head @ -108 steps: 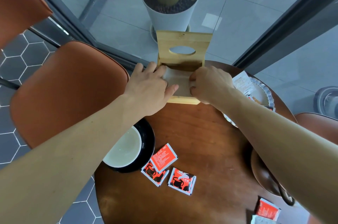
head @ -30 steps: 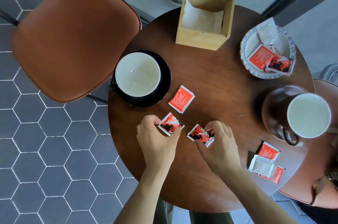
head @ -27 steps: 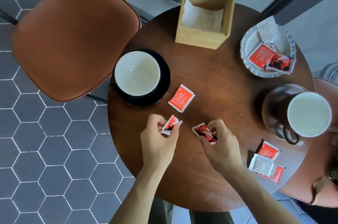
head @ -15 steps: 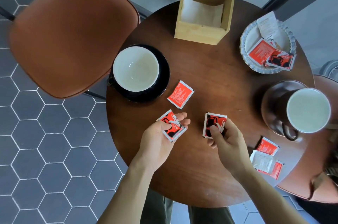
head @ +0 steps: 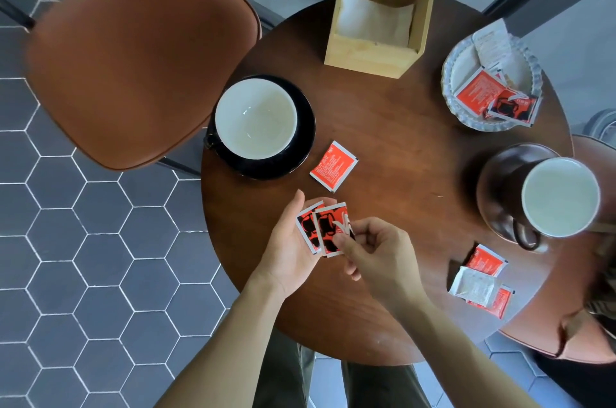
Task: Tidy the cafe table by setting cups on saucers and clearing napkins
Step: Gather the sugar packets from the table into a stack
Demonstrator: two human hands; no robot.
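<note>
While the holder [head: 366, 57] has napkins [head: 375, 20], the dish [head: 461, 65] holds sachets [head: 476, 95].

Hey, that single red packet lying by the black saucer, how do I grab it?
Probably pinch its near corner from above, reaching in from your side: the red packet lies flat and thin on the table, turned so one corner points toward you, clear of the black saucer.

Left grip [head: 289, 249] cupped palm-up, right grip [head: 380, 257] pinching
</note>
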